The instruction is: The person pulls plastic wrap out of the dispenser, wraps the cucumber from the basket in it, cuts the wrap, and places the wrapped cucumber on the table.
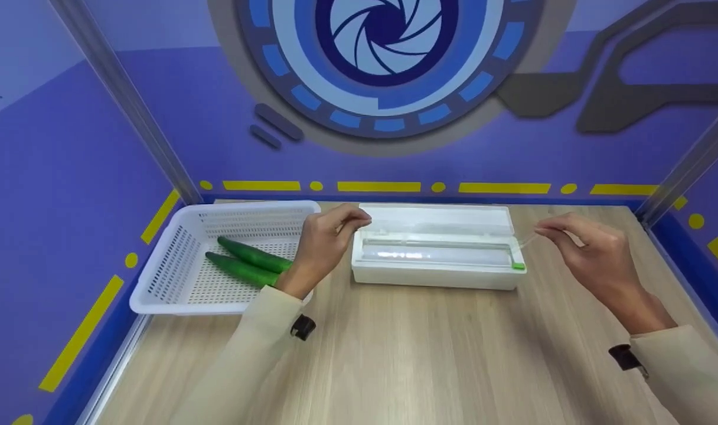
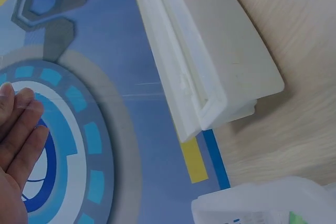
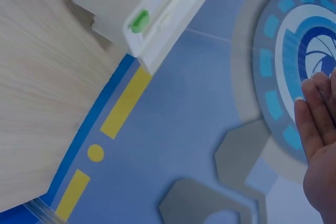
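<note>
A white cling film dispenser box (image 1: 436, 277) lies on the table with its lid (image 1: 436, 218) raised at the back. Inside it is a clear roll (image 1: 430, 254), and a green slider (image 1: 518, 266) marks its right end. Both hands are up at the box's two ends, thumbs against fingertips. My left hand (image 1: 326, 242) pinches one side of a thin transparent sheet of cling film (image 2: 149, 96), by the box's left end. Off the right end, my right hand (image 1: 595, 254) pinches the other side. Most of the sheet is nearly invisible in the head view.
To the left stands a white perforated basket (image 1: 217, 309). Two cucumbers, an upper cucumber (image 1: 255, 254) and a lower cucumber (image 1: 241, 270), lie in it, partly covered by the left wrist. A printed blue wall (image 1: 382, 165) rises behind the wooden table (image 1: 418, 354).
</note>
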`<action>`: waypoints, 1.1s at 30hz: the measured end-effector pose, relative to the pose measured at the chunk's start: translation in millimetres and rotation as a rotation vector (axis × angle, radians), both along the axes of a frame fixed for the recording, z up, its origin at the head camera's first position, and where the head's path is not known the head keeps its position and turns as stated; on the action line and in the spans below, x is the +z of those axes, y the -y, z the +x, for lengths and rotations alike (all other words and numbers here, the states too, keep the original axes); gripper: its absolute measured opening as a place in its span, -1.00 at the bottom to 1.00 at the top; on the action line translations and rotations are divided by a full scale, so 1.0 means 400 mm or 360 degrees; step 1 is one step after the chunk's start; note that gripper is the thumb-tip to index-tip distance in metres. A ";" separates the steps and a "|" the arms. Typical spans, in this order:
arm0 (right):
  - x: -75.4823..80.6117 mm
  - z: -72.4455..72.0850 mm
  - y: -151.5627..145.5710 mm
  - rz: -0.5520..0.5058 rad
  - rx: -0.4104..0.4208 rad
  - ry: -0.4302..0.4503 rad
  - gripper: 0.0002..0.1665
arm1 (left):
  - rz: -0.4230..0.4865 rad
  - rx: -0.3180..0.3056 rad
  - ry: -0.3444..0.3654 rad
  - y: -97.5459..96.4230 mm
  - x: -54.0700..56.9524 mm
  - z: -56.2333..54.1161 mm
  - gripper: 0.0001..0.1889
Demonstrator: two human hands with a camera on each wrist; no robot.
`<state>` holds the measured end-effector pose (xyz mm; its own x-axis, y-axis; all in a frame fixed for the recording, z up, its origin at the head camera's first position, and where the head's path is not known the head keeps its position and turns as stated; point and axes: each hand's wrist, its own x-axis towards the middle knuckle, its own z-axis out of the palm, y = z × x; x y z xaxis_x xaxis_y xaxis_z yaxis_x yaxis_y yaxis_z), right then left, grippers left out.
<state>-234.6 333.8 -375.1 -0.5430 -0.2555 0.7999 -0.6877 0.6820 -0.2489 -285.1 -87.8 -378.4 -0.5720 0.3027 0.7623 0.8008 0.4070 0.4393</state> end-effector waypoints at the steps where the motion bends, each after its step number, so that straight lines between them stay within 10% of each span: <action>1: 0.003 0.002 0.000 -0.0019 0.0002 0.0009 -0.64 | 0.0004 -0.0009 0.0003 0.000 0.004 0.001 -0.93; 7: 0.023 0.016 -0.015 -0.0067 0.0066 0.0253 -0.67 | 0.0013 -0.0104 0.0161 0.003 0.022 0.012 -0.97; 20: 0.046 0.058 -0.062 0.0043 0.0454 0.1213 -0.80 | -0.0237 -0.0579 0.1037 0.057 0.042 0.046 -0.90; 33: -0.073 0.084 -0.057 0.0225 0.0718 0.1762 -0.90 | -0.0672 -0.0760 0.1465 0.053 -0.053 0.085 -0.94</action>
<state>-200.9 356.4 -404.4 -0.7566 -0.6471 -0.0936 -0.3321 0.5037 -0.7975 -251.1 -109.0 -399.5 -0.6211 0.7764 -0.1075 0.3556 0.4013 0.8441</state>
